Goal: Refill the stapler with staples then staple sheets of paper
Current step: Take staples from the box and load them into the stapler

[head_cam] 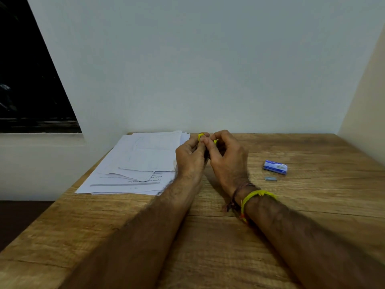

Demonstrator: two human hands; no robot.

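A small yellow stapler (200, 136) is held above the wooden desk (208, 236), mostly hidden between my two hands. My left hand (190, 158) grips it from the left with curled fingers. My right hand (228, 158) holds its right side, fingertips curled round it. Only two yellow bits show above the fingers. A stack of white printed sheets (137, 165) lies on the desk left of my hands. A blue and white staple box (275, 167) lies to the right, with a short strip of staples (270, 179) just in front of it.
The desk stands against a pale wall (198, 69), with a side wall at the far right. A dark window opening (27, 80) is at the upper left. The desk's left edge drops off beside the paper stack.
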